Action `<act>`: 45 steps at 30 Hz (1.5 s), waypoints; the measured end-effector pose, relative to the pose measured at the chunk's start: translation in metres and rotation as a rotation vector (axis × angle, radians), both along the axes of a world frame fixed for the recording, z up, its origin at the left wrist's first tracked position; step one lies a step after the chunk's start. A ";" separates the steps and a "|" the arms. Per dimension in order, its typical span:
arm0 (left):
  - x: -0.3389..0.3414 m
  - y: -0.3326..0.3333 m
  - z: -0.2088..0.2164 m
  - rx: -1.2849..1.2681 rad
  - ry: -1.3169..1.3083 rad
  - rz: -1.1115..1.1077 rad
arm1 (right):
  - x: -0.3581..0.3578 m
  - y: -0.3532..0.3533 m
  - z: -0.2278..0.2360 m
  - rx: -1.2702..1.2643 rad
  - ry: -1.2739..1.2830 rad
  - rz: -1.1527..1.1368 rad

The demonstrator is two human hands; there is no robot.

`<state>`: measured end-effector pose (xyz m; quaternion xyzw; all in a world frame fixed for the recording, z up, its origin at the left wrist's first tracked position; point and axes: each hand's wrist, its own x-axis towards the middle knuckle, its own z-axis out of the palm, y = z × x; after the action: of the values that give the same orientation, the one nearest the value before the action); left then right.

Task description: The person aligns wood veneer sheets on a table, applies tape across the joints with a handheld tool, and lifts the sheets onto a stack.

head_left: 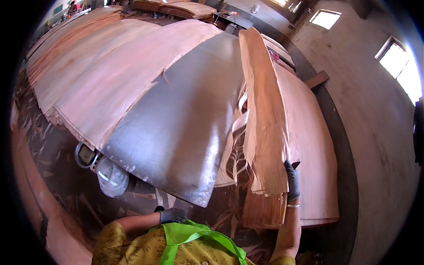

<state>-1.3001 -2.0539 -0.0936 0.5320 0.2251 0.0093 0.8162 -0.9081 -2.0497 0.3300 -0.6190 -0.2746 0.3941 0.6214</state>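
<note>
My right hand (292,182), in a grey glove, is closed at the near right edge of a long brown wood veneer sheet (265,110). This sheet is curled or folded lengthwise. A small dark pointed piece (296,164) sticks out beside the fingers; what it is I cannot make out. Close to my waist, my left hand (173,215), also gloved in grey, has its fingers curled, and nothing shows in it. Ahead of it lies a smooth grey metal-like tabletop (176,110). Torn veneer strips (240,121) hang between the tabletop and the curled sheet.
Pale pinkish veneer sheets (128,66) are piled left of the tabletop, and another veneer stack (309,145) stands at right by the wall (371,132). A clear plastic container (112,177) sits below the tabletop's left corner. Scraps litter the floor (62,176).
</note>
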 end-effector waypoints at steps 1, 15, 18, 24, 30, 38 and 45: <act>0.013 -0.007 0.002 -0.063 0.026 -0.023 | 0.014 -0.015 0.005 0.031 0.061 -0.034; 0.250 -0.106 -0.022 -0.837 0.381 0.696 | 0.211 -0.228 0.021 0.269 0.125 -0.289; 0.309 -0.106 -0.028 -0.960 0.338 0.958 | 0.260 -0.273 0.020 0.312 0.196 -0.193; 0.405 -0.091 -0.024 -1.096 -0.239 1.255 | 0.363 -0.346 0.002 0.361 0.155 -0.299; 0.488 -0.064 -0.010 -0.749 -0.559 1.462 | 0.475 -0.406 -0.007 0.358 0.222 -0.301; 0.585 0.011 0.068 -0.260 -0.450 1.488 | 0.651 -0.445 -0.020 0.328 0.356 -0.173; 0.646 -0.019 0.214 0.289 -0.506 1.526 | 0.797 -0.475 -0.076 0.307 0.328 -0.180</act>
<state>-0.6538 -2.0733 0.1201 0.3139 0.3308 0.7114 0.5347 -0.1111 -2.5252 0.2535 -0.4671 -0.1702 0.3861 0.7771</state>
